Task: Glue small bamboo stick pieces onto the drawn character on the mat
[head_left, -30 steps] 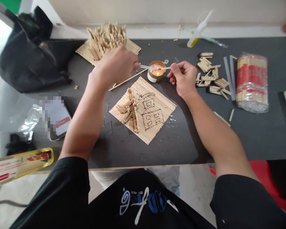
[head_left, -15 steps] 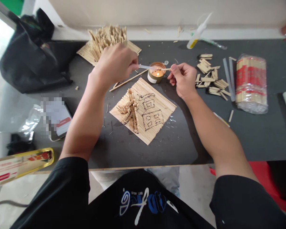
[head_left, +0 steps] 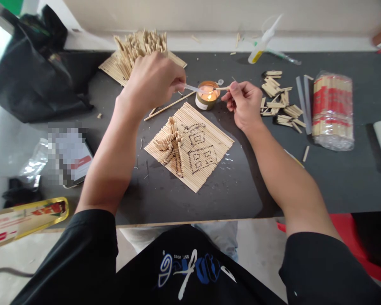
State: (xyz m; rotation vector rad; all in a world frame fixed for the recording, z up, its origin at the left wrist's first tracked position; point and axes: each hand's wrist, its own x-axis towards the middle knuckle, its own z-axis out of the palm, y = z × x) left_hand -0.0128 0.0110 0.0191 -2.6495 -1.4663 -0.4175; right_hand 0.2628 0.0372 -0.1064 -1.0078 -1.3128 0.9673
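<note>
My left hand point(head_left: 157, 78) pinches a translucent glue stick point(head_left: 193, 88), whose far end is over the lit candle point(head_left: 203, 104) in its tin. From the other side, my right hand point(head_left: 244, 101) grips a short wooden stick point(head_left: 222, 88), its tip above the flame and close to the glue stick's end. Nearer to me lies a square mat of wooden sticks point(head_left: 214, 127) with characters drawn in dark lines. Short upright sticks point(head_left: 173, 140) stand on the mat's left part, along one drawn character.
Behind my left hand is a mat crowded with upright sticks point(head_left: 139, 44). A glue bottle point(head_left: 259, 48), cut sticks point(head_left: 273, 87), spare glue sticks point(head_left: 304, 103) and a wrapped stick bundle point(head_left: 332, 110) lie right. A phone point(head_left: 73, 156) and black bag point(head_left: 34, 80) are left.
The wooden stick in my right hand has tilted slightly, and its tip stays over the flame near the glue stick. The whole view has shifted a little.
</note>
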